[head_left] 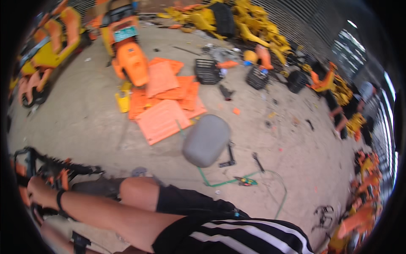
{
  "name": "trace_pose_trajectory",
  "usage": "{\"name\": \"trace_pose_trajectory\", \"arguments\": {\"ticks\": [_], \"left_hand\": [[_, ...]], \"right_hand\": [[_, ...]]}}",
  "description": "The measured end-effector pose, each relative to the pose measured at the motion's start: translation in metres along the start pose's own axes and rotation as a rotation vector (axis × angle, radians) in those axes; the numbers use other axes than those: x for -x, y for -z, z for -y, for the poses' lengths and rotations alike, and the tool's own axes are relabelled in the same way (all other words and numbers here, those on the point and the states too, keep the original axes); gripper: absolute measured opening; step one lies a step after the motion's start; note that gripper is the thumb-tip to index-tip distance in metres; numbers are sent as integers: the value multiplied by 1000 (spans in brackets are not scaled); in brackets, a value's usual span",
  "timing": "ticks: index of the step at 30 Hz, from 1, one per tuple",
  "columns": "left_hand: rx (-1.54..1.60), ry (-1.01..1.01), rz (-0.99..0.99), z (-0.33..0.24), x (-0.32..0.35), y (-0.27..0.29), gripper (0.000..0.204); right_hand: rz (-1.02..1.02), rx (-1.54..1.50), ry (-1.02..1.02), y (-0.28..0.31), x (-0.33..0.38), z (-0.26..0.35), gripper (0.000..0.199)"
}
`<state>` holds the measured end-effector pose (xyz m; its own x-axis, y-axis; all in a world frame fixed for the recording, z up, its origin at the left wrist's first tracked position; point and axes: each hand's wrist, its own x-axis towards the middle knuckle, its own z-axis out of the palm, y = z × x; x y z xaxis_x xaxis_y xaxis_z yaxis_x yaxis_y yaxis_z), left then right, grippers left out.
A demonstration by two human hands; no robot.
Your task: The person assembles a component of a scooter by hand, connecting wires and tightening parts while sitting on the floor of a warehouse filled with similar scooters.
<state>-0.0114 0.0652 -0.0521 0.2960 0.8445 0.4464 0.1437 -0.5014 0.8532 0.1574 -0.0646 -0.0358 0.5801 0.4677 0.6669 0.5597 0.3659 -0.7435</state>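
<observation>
At the far left, my right arm reaches across to a black metal frame (72, 166) with orange parts. My right hand (39, 191), with a black band at its wrist, is curled against the near end of the frame, its fingers partly hidden. Lower down, my left hand (57, 227) is smeared by motion beside the frame; a black watch (80, 242) is on that wrist. What the left fingers touch does not show. My bent knee (137, 194) is beside the frame.
A grey padded seat (206, 140) rests on the floor beside stacked orange panels (163, 122). A wrench (258, 162), a green-handled tool (245, 181) and a green cord lie near me. Orange vehicles (131, 63), black crates (206, 71) and yellow part piles (262, 31) surround the area; another person works at right.
</observation>
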Motion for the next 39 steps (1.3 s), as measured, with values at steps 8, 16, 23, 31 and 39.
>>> {"name": "trace_pose_trajectory", "arguments": {"ticks": [8, 16, 23, 31, 39], "left_hand": [[348, -80, -42, -42, 36, -25, 30], [310, -80, -59, -49, 47, -11, 27], [330, -63, -65, -52, 49, -17, 31], [359, -40, -64, -47, 49, -19, 32], [322, -67, -47, -52, 49, -16, 33]], "right_hand": [[131, -42, -51, -26, -5, 28, 27], [189, -119, -55, -33, 8, 33, 27], [224, -63, -189, -23, 1, 41, 23], [137, -63, -98, -32, -1, 36, 22], [148, -185, -5, -35, -2, 34, 20]]}}
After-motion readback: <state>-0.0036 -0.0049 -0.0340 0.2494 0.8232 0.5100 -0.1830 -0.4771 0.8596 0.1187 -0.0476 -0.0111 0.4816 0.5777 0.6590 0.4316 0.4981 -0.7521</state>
